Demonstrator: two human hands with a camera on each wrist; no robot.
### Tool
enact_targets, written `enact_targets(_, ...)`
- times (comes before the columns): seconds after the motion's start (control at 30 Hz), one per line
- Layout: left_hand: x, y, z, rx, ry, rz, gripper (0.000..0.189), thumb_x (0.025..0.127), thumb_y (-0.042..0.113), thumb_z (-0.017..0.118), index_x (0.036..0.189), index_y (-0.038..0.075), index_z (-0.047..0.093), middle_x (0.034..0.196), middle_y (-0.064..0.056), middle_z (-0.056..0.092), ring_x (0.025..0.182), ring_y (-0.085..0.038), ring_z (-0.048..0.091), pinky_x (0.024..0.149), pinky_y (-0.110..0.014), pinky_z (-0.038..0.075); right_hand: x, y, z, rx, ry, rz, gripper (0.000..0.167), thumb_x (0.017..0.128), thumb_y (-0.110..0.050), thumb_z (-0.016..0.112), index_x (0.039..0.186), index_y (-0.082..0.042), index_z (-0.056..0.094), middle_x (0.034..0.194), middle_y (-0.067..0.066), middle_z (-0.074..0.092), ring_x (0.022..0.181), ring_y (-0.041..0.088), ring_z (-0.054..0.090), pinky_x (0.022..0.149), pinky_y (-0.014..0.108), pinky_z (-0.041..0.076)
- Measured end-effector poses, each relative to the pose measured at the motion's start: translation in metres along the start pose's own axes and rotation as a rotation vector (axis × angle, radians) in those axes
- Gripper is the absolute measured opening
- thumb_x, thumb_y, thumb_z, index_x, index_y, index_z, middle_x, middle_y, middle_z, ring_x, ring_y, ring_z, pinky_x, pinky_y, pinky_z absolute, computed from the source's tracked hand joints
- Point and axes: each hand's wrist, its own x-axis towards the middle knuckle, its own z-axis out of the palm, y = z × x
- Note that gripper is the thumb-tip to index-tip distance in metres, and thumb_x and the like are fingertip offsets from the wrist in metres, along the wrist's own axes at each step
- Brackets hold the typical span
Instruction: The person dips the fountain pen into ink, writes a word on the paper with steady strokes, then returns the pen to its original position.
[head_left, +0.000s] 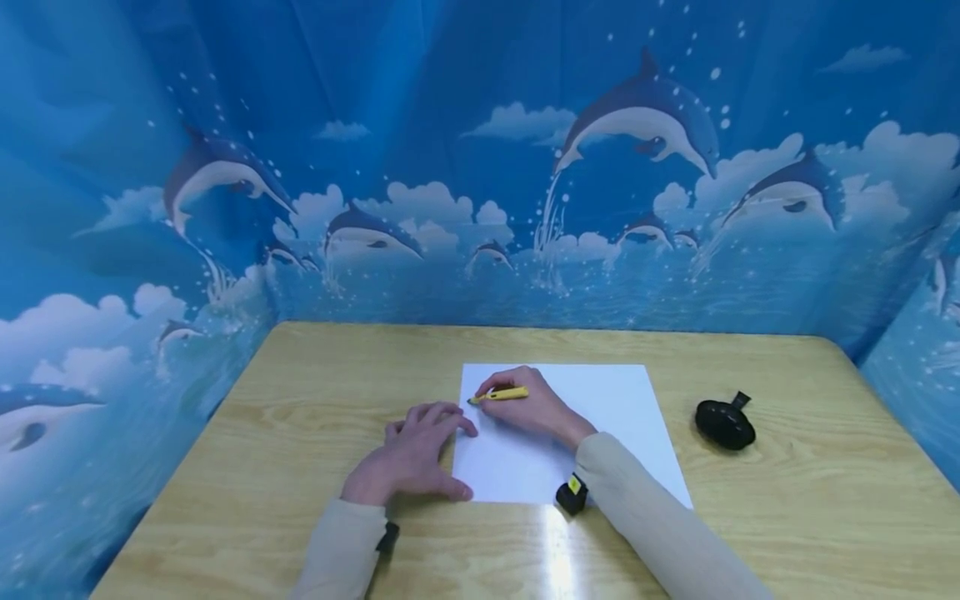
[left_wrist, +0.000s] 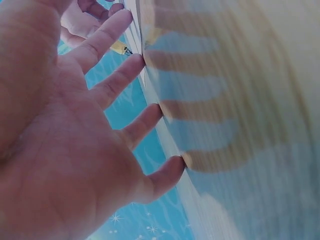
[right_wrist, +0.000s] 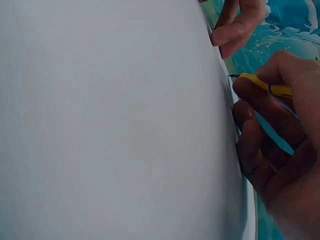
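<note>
A blank-looking white sheet of paper (head_left: 607, 408) lies on the wooden table. My right hand (head_left: 528, 408) pinches a yellow pen (head_left: 510, 393) with a dark tip, held low over the sheet's upper left part. In the right wrist view, thumb and forefinger grip the yellow pen (right_wrist: 280, 90), its tip right at the paper (right_wrist: 125, 120). My left hand (head_left: 420, 454) is spread at the sheet's left edge, thumb on the lower left corner. In the left wrist view, the fingertips of the left hand (left_wrist: 85, 130) rest on the table, fingers apart.
To the right of the paper, a glossy black rounded object (head_left: 725, 424) with a short tab sits on the wooden table (head_left: 337, 367). A black wrist camera (head_left: 572, 495) hangs under the right cuff. A blue dolphin-print curtain (head_left: 450, 167) surrounds the table's back and sides.
</note>
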Motion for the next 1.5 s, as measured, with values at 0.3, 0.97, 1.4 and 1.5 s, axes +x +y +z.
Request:
enact_targets(0.3,0.001,-0.001,0.0,0.007,0.008,0.007,0.069,0.069,0.057,0.09,0.128,0.038,0.06,0.159,0.0,0.04,0.15,-0.04,0.027,0.11,-0.077,0.028,0.001,-0.004,-0.001,-0.029,-0.002,0.021,0.014,0.092,-0.017,0.071,0.103,-0.019,0.079,0.101,-0.005,0.078,0.094,0.009,0.069,0.09,0.034,0.054)
enact_targets(0.97,0.002,0.0,-0.001,0.011,-0.005,-0.019,0.07,0.069,0.057,0.09,0.13,0.038,0.059,0.159,0.001,0.039,0.152,-0.041,0.025,0.11,-0.077,0.027,-0.001,-0.004,-0.006,-0.042,0.009,0.056,0.013,0.091,-0.019,0.072,0.102,-0.02,0.079,0.101,-0.002,0.077,0.087,0.011,0.068,0.083,0.031,0.054)
enact_targets(1.4,0.0,0.0,-0.001,0.023,-0.017,-0.006,0.084,0.073,0.057,0.087,0.147,0.038,0.052,0.161,0.0,0.037,0.151,-0.041,0.025,0.108,-0.076,0.028,-0.003,-0.001,-0.011,-0.026,-0.004,0.054,0.014,0.09,-0.018,0.071,0.102,-0.018,0.079,0.095,-0.001,0.076,0.081,0.013,0.065,0.077,0.031,0.052)
enact_targets(1.5,0.0,-0.001,-0.001,0.024,-0.017,-0.002,0.085,0.073,0.057,0.087,0.147,0.039,0.052,0.164,0.001,0.034,0.152,-0.042,0.024,0.109,-0.076,0.028,-0.004,-0.001,-0.012,-0.026,-0.008,0.055,0.014,0.09,-0.018,0.071,0.102,-0.017,0.079,0.093,-0.001,0.076,0.078,0.013,0.064,0.074,0.03,0.052)
